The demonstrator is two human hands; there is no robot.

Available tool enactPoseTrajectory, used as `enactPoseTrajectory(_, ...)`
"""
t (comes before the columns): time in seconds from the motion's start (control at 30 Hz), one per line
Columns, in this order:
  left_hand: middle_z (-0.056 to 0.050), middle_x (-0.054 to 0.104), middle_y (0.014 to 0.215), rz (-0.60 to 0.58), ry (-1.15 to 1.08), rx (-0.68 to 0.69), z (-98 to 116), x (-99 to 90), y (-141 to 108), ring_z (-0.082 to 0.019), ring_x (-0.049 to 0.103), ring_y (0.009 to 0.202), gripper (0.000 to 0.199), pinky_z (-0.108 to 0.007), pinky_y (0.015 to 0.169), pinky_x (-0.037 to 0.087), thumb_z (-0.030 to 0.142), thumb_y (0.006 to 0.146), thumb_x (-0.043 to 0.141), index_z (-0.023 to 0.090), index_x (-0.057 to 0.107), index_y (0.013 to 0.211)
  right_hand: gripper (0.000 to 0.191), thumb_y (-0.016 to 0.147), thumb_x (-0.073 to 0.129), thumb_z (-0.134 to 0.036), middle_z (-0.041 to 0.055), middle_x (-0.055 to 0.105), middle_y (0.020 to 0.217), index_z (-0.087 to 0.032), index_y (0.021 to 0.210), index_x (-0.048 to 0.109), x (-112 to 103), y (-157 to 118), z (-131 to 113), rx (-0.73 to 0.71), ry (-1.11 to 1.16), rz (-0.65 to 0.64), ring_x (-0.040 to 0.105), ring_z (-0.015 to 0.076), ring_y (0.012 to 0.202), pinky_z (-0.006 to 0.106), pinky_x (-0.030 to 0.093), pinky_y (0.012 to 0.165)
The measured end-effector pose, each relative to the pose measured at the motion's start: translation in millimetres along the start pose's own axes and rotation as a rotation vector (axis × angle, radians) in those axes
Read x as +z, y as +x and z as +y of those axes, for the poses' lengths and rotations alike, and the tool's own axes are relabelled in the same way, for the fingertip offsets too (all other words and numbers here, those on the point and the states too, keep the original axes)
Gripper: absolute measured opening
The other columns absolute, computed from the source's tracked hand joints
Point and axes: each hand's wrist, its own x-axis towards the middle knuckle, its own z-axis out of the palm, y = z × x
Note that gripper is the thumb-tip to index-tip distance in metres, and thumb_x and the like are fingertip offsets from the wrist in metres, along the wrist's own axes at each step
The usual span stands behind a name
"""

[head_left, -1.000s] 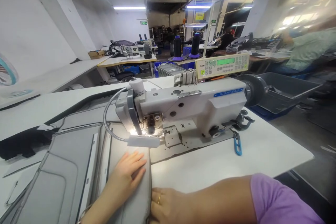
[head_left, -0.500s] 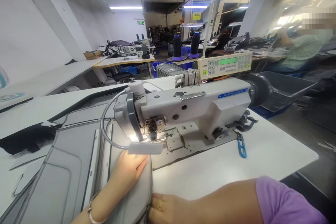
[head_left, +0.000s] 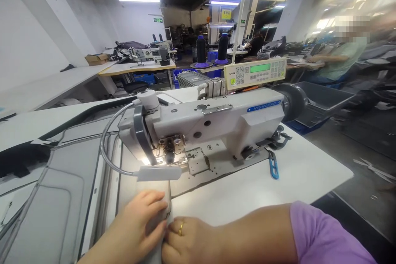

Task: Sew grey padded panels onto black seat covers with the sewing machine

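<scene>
A large grey fabric panel (head_left: 60, 202) with piped seams lies on the left of the table and runs under the head of the sewing machine (head_left: 198, 119). My left hand (head_left: 144, 216) rests on the panel's near part, below the lamp, with fingers stretched and thumb apart. Close beside it, my right hand (head_left: 188, 237), with a ring on one finger, is closed on the panel's right edge. Its fingertips are hidden. The lamp (head_left: 159, 173) on a bendy neck hides part of the needle area, where light shines on the cloth.
Blue-handled thread snips (head_left: 273, 167) lie on the white table (head_left: 315, 169) right of the machine. Behind stand a control panel (head_left: 255, 73) and two black thread cones (head_left: 201, 51). A grey bin (head_left: 328, 101) is at the right, with a seated person (head_left: 346, 60) beyond.
My left hand has drawn back from beside the lamp toward my right hand, its fingers now spread more. My right hand stays at the panel's edge. The whole view has shifted slightly.
</scene>
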Motion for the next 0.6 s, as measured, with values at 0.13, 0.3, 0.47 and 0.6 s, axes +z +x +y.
enactPoseTrajectory(0.13, -0.003, 0.065, 0.122, 0.121, 0.185, 0.046, 2, 17.8, -11, -0.026, 0.059, 0.113, 0.030, -0.036, 0.087, 0.055, 0.030, 0.080, 0.057, 0.026, 0.063, 0.109, 0.016, 0.080, 0.051, -0.018, 0.0037, 0.049, 0.061, -0.015, 0.064, 0.051, 1, -1, 3, 0.002, -0.037, 0.016, 0.043, 0.0149, 0.055, 0.029, 0.041, 0.057)
enactPoseTrajectory(0.3, -0.007, 0.066, 0.120, 0.196, 0.281, 0.046, -5, 35.3, -7, -0.028, 0.061, 0.109, 0.030, -0.040, 0.087, 0.055, 0.028, 0.081, 0.054, 0.021, 0.064, 0.109, 0.017, 0.078, 0.054, -0.015, 0.0013, 0.046, 0.062, -0.017, 0.062, 0.048, 3, -4, 5, 0.021, 0.024, -0.027, 0.041, 0.0132, 0.055, 0.027, 0.043, 0.060)
enactPoseTrajectory(0.47, -0.008, 0.069, 0.108, 0.233, 0.280, 0.073, -9, 34.6, 3, -0.026, 0.063, 0.100, 0.026, -0.039, 0.082, 0.056, 0.020, 0.084, 0.046, 0.018, 0.065, 0.102, 0.018, 0.082, 0.052, -0.017, 0.0020, 0.054, 0.071, -0.017, 0.065, 0.046, 2, -3, 7, 0.099, 0.017, -0.033, 0.050, 0.0147, 0.069, 0.029, 0.046, 0.076)
enactPoseTrajectory(0.6, -0.009, 0.070, 0.099, 0.226, 0.255, 0.080, -13, 30.1, 11, -0.024, 0.064, 0.093, 0.025, -0.036, 0.078, 0.056, 0.016, 0.083, 0.044, 0.017, 0.065, 0.097, 0.010, 0.082, 0.052, -0.021, 0.0070, 0.061, 0.087, -0.016, 0.073, 0.052, 9, -5, 6, 0.137, -0.025, -0.071, 0.056, 0.0184, 0.085, 0.033, 0.044, 0.089)
